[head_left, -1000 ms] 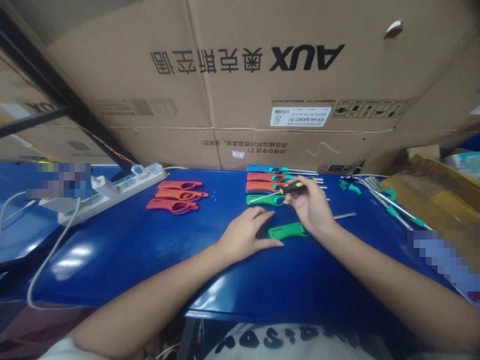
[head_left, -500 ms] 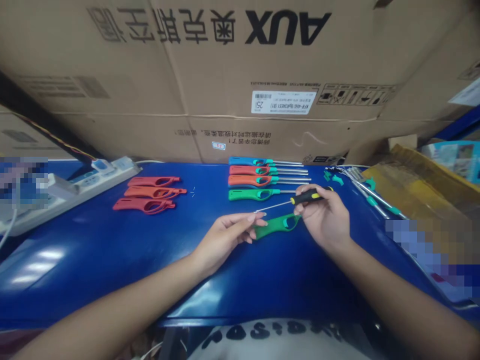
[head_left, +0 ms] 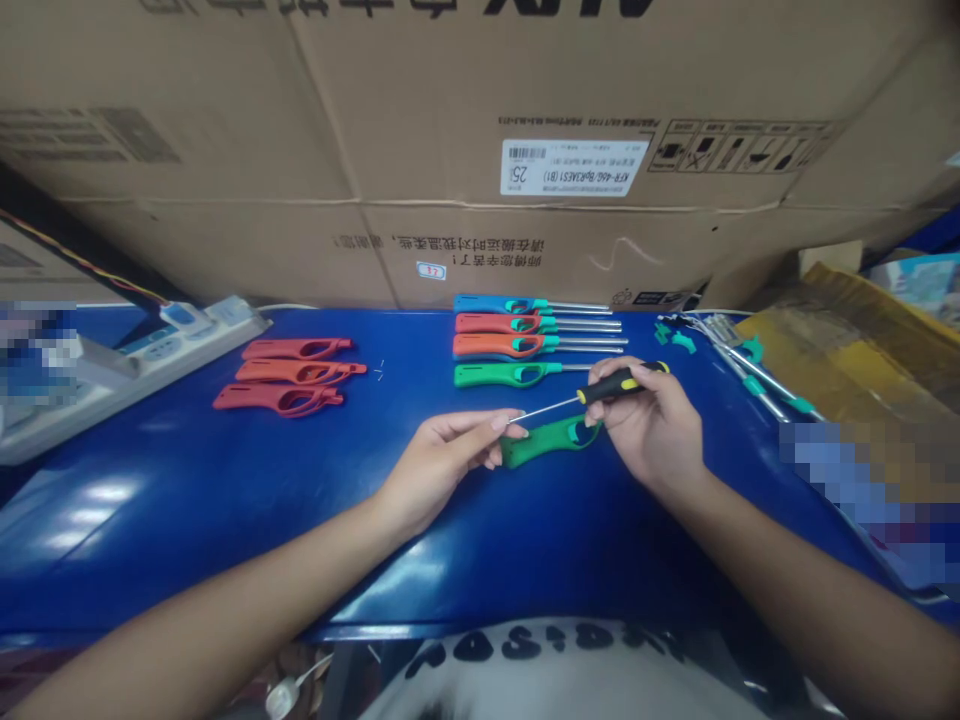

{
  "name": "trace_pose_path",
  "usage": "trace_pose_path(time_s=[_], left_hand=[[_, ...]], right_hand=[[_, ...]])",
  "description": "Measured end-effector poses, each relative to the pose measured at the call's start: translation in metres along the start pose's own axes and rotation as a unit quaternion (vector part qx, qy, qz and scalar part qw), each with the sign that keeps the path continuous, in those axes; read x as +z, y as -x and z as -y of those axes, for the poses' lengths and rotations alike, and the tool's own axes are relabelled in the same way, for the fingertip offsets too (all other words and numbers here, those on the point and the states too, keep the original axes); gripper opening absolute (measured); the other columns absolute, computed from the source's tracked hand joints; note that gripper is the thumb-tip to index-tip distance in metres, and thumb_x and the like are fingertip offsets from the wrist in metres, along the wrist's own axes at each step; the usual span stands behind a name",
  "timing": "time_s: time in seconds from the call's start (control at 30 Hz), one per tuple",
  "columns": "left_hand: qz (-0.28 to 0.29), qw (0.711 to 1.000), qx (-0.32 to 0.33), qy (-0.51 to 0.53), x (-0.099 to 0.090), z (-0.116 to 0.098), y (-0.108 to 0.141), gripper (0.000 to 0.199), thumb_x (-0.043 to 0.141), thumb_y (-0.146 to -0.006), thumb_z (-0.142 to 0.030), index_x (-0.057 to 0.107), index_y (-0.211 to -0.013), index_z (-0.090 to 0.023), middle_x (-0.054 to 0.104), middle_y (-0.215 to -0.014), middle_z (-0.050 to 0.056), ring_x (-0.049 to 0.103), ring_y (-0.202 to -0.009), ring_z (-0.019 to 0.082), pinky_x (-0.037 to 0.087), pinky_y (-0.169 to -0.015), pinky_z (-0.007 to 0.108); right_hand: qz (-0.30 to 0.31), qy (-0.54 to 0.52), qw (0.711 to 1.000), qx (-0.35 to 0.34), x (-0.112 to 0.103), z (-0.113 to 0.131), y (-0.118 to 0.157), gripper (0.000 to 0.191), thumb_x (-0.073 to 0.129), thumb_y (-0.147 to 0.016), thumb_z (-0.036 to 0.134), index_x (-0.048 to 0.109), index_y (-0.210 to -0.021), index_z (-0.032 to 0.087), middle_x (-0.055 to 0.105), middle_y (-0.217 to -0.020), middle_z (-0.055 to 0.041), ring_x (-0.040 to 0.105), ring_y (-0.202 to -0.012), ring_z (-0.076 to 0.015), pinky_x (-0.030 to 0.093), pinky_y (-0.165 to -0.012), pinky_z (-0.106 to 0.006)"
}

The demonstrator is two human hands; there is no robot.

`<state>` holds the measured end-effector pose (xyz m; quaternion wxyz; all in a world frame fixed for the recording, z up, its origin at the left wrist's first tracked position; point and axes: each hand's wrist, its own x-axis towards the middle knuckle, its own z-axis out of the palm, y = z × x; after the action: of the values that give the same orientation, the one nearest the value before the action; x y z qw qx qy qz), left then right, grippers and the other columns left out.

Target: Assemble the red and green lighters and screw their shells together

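Note:
My right hand [head_left: 651,425] is closed around a black and yellow screwdriver [head_left: 621,383], its shaft pointing left. The fingers of my left hand [head_left: 450,455] pinch together at the screwdriver's tip; whether a small part is between them is too small to tell. Below the shaft, a green lighter body [head_left: 547,442] with a teal trigger lies between both hands, its left end near my left fingertips and its right end by my right fingers. Behind it, a green lighter [head_left: 502,375] with a metal tube lies in a stack with orange, red and blue ones.
Red and orange handles [head_left: 281,400] lie at the left, beside tiny pins [head_left: 380,370] and a white power strip [head_left: 187,350]. Metal tubes [head_left: 757,385] and teal pieces [head_left: 682,342] lie at the right near a yellow-brown package [head_left: 862,370]. A large cardboard box [head_left: 435,150] stands behind.
The camera view has shifted a little, showing less of the box's top. Both hands keep nearly the same pose, with the screwdriver tip still at my left fingertips.

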<state>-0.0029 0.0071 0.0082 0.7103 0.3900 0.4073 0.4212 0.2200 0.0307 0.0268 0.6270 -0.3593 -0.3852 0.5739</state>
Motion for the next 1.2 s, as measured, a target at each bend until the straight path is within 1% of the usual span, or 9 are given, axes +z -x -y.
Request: trace_pose_path(time_s=[0.27, 0.4, 0.57, 0.7, 0.77, 0.87, 0.93, 1.03, 1.2], left_hand=[[-0.027, 0.999, 0.016, -0.016, 0.0, -0.001, -0.002, 0.031, 0.082, -0.079, -0.043, 0.08, -0.094, -0.016, 0.075, -0.084, 0.005, 0.053, -0.058, 0.006, 0.045, -0.057, 0.019], [-0.041, 0.998, 0.036, -0.04, -0.001, -0.001, -0.005, 0.03, 0.08, -0.08, -0.045, 0.076, -0.08, -0.016, 0.071, -0.076, 0.002, 0.053, -0.058, 0.006, 0.045, -0.055, 0.018], [-0.019, 0.994, 0.048, -0.101, -0.001, -0.001, -0.002, 0.03, 0.083, -0.078, -0.042, 0.074, -0.07, -0.014, 0.066, -0.062, 0.0, 0.052, -0.053, 0.006, 0.044, -0.053, 0.017], [-0.005, 0.987, 0.06, -0.147, 0.0, -0.001, 0.003, 0.021, 0.087, -0.073, -0.033, 0.077, -0.072, -0.015, 0.07, -0.064, 0.002, 0.055, -0.052, 0.008, 0.046, -0.053, 0.019], [0.002, 0.969, 0.125, -0.212, 0.0, -0.001, 0.005, 0.016, 0.086, -0.075, -0.029, 0.078, -0.073, -0.016, 0.073, -0.068, 0.003, 0.058, -0.055, 0.009, 0.047, -0.056, 0.02], [0.031, 0.903, 0.271, -0.332, -0.002, 0.001, 0.006, 0.01, 0.082, -0.081, -0.025, 0.079, -0.078, -0.016, 0.075, -0.076, 0.005, 0.062, -0.06, 0.01, 0.05, -0.06, 0.021], [0.048, 0.867, 0.326, -0.373, -0.003, 0.001, 0.006, 0.008, 0.079, -0.084, -0.024, 0.079, -0.083, -0.016, 0.076, -0.079, 0.005, 0.062, -0.06, 0.01, 0.051, -0.061, 0.022], [0.057, 0.844, 0.348, -0.405, -0.005, 0.002, 0.006, 0.008, 0.075, -0.088, -0.024, 0.078, -0.086, -0.017, 0.076, -0.081, 0.006, 0.064, -0.062, 0.011, 0.053, -0.062, 0.023], [0.066, 0.827, 0.364, -0.423, -0.006, 0.004, 0.006, 0.008, 0.073, -0.09, -0.025, 0.077, -0.089, -0.018, 0.076, -0.084, 0.006, 0.066, -0.065, 0.012, 0.055, -0.064, 0.024]], right_hand=[[0.014, 0.015, 1.0, -0.005, 0.002, -0.001, 0.004, 0.019, 0.066, -0.078, 0.034, 0.074, -0.073, 0.017, 0.068, -0.076, -0.0017, 0.064, -0.049, -0.0143, 0.055, -0.048, -0.029], [0.009, 0.018, 1.0, -0.019, 0.001, 0.002, 0.004, 0.019, 0.065, -0.078, 0.034, 0.073, -0.072, 0.018, 0.067, -0.077, -0.0015, 0.063, -0.048, -0.014, 0.055, -0.047, -0.029], [0.0, 0.019, 1.0, -0.024, -0.001, 0.008, 0.001, 0.02, 0.064, -0.077, 0.034, 0.072, -0.071, 0.018, 0.067, -0.076, -0.0016, 0.062, -0.047, -0.0134, 0.054, -0.045, -0.028], [0.0, 0.012, 1.0, -0.022, -0.001, 0.01, 0.001, 0.02, 0.064, -0.077, 0.033, 0.072, -0.069, 0.017, 0.065, -0.07, -0.0018, 0.058, -0.044, -0.013, 0.05, -0.04, -0.027], [0.006, 0.01, 1.0, -0.025, -0.001, 0.011, 0.001, 0.021, 0.063, -0.078, 0.032, 0.072, -0.068, 0.016, 0.064, -0.069, -0.0021, 0.056, -0.043, -0.0124, 0.048, -0.038, -0.026], [0.023, 0.014, 0.999, -0.038, -0.002, 0.012, 0.002, 0.021, 0.062, -0.08, 0.03, 0.071, -0.067, 0.015, 0.063, -0.068, -0.0023, 0.054, -0.04, -0.0118, 0.044, -0.035, -0.026], [0.037, 0.022, 0.998, -0.054, -0.002, 0.013, 0.004, 0.022, 0.06, -0.082, 0.028, 0.072, -0.068, 0.015, 0.063, -0.069, -0.0026, 0.054, -0.039, -0.0119, 0.042, -0.033, -0.026], [0.055, 0.042, 0.994, -0.081, -0.002, 0.013, 0.006, 0.023, 0.059, -0.084, 0.025, 0.073, -0.069, 0.016, 0.063, -0.071, -0.003, 0.055, -0.039, -0.0131, 0.042, -0.032, -0.028], [0.058, 0.064, 0.992, -0.093, -0.001, 0.013, 0.009, 0.021, 0.06, -0.085, 0.025, 0.074, -0.07, 0.019, 0.062, -0.072, -0.0028, 0.055, -0.04, -0.0143, 0.041, -0.031, -0.03]])
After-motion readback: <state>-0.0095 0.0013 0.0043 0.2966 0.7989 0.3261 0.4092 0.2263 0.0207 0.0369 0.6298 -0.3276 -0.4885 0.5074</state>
